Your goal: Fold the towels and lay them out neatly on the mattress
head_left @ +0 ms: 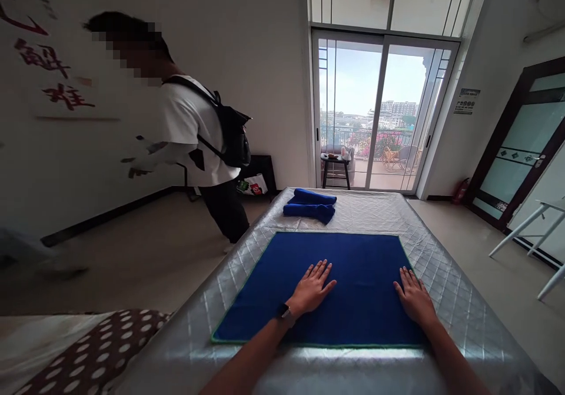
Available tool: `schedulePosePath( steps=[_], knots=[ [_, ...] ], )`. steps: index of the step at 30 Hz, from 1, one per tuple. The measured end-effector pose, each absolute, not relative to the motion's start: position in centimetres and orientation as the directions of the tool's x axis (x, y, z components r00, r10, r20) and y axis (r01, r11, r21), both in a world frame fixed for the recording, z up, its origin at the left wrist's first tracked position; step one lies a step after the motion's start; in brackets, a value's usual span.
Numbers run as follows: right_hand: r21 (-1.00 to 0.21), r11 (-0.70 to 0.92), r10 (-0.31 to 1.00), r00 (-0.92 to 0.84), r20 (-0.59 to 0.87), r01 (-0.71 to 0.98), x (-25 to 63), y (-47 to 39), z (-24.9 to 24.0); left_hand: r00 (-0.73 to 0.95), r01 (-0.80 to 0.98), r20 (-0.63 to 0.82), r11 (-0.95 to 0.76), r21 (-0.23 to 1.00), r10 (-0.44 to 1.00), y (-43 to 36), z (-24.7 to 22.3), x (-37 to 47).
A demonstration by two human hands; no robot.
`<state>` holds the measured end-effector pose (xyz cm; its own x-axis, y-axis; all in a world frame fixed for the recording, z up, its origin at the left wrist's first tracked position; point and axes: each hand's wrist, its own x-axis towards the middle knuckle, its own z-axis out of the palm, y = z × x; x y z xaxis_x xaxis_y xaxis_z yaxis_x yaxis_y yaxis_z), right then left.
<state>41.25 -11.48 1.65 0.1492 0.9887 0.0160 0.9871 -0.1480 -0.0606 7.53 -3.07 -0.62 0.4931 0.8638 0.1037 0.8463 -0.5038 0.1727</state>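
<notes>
A blue cloth with green edging [353, 312] lies spread flat on a table with a silvery quilted cover [459, 306]. My left hand [313, 289] rests palm down near the middle of the cloth, fingers spread; a dark watch is on that wrist. Over the cloth's right edge lies my right hand [414, 295], also flat with its fingers stretched out. Neither hand grips anything. Beyond the cloth, toward the far end of the table, are two rolled blue cloths [309, 211] side by side.
A person with a black backpack [236, 136] walks along the table's left side. Brown fabric with white dots [106, 348] is at the lower left. Sliding glass doors [379, 112] stand beyond the table. At the right are a white stool [529, 230] and a dark-framed door [518, 148].
</notes>
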Motion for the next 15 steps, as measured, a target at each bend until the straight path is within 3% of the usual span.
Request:
schedulePosePath(
  steps=[7,15],
  knots=[
    [-0.056,-0.152,0.988,0.153,0.014,0.987,41.3,-11.3,1.4,0.127,0.987,0.109,-0.136,0.083,0.986,-3.4,-2.4,-9.6],
    [-0.023,-0.098,0.994,0.099,0.048,0.995,42.4,-10.9,1.0,0.049,0.991,0.189,-0.071,0.113,0.981,-5.5,-3.7,-13.0]
  ],
)
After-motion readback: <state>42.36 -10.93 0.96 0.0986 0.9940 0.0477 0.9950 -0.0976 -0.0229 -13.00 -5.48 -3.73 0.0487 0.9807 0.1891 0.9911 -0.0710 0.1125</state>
